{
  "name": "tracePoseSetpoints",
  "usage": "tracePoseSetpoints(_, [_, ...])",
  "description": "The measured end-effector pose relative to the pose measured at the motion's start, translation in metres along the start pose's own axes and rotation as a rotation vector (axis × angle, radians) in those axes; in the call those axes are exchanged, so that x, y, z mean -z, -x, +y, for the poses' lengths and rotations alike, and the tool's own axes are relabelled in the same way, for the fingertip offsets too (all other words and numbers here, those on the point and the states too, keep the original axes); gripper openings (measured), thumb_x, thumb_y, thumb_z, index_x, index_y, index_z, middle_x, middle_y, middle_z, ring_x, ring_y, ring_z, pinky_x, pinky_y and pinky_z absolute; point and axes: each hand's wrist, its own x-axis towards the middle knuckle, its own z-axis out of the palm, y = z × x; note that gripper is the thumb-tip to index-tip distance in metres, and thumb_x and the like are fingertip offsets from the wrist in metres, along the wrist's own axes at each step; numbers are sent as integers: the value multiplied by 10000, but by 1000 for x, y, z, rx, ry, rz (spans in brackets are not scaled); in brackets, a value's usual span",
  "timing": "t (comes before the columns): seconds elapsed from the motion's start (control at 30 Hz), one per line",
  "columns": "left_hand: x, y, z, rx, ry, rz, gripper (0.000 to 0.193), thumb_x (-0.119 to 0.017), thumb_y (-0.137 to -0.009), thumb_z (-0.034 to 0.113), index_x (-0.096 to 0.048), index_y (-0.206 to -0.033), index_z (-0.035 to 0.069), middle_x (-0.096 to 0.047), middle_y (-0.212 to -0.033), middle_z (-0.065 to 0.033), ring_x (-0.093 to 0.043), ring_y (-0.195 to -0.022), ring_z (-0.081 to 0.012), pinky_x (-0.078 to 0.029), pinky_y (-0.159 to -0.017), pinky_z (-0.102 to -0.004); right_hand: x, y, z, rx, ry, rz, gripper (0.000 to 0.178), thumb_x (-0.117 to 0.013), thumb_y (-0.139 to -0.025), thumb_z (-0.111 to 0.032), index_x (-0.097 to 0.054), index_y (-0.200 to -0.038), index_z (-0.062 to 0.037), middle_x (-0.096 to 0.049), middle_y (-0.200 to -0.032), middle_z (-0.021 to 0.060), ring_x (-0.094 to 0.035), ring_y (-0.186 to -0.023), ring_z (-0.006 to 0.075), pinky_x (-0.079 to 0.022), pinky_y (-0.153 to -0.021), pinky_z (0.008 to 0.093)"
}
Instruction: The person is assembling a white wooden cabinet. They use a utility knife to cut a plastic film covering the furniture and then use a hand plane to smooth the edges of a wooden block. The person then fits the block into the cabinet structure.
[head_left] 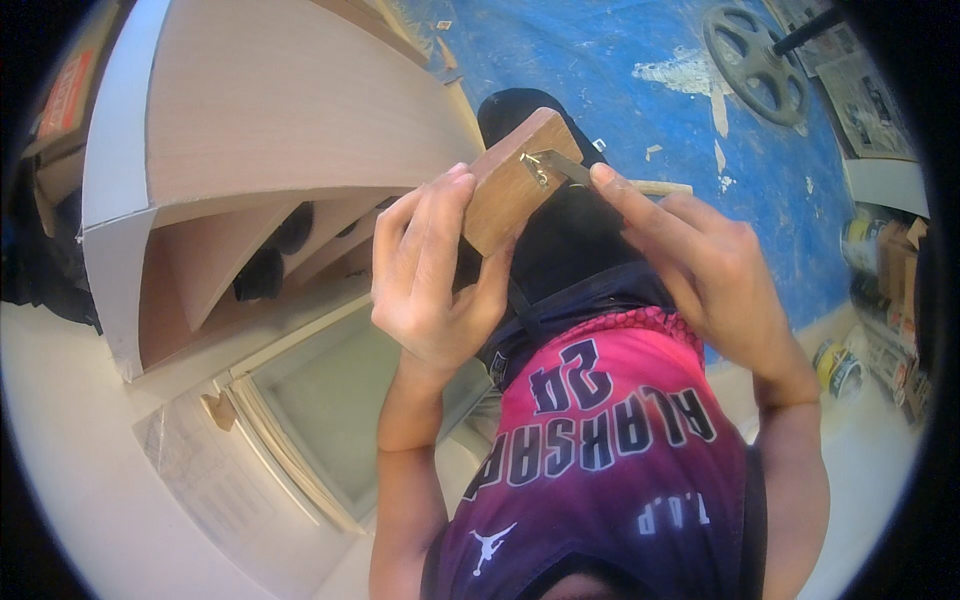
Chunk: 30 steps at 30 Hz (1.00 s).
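A hardwood block point(492, 205) is lying just past twelve o'clock of the view's centre, tilted, above the wearer's lap. From its seven-to-eight o'clock side the left hand point(430, 260) is clamping it between fingers and thumb. At four o'clock the right hand point(700, 260) is closing around a chisel point(572, 168), index finger extending along the blade, whose tip is meeting the block's face from three o'clock. Pale shavings point(537, 172) are marking a small worked patch; carving is seemingly progressing, the surrounding face appearing uncut. Depth is remaining indiscernible.
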Motion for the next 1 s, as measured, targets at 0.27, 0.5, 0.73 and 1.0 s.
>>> tracePoseSetpoints(0.27, [2,2,-5,-150,-112,20,598,-868,-615,-69,-704,-1189,-43,-750,-1101,-197,-669,-905,-325,-555,-796,-374,0,-2,-4,14,62,-29,586,-653,-917,7,-592,-1470,-177,-718,-1042,163,-691,-831,327,-557,-742,408])
tracePoseSetpoints(0.5, [9,6,-12,-153,-113,11,594,-880,-626,-60,-711,-1194,-27,-759,-1119,-184,-663,-901,-292,-542,-792,-353,-3,-11,4,84,-64,-44,591,-662,-921,6,-577,-1483,-156,-685,-935,155,-669,-779,313,-551,-750,395])
tracePoseSetpoints(0.73, [11,5,-9,-56,-96,23,562,-867,-640,-74,-719,-1179,-13,-755,-1143,-186,-664,-943,-296,-553,-819,-371,-28,-12,0,73,-179,-21,605,-666,-913,19,-564,-1491,-129,-591,-797,148,-596,-702,308,-510,-730,411])
tracePoseSetpoints(1.0, [17,-9,-14,-164,-82,-27,434,-809,-695,-121,-726,-1113,-39,-737,-1113,-184,-683,-946,-328,-575,-819,-395,-7,-17,-5,100,31,-128,631,-675,-911,-5,-541,-1508,-161,-630,-845,159,-641,-721,330,-528,-731,434])
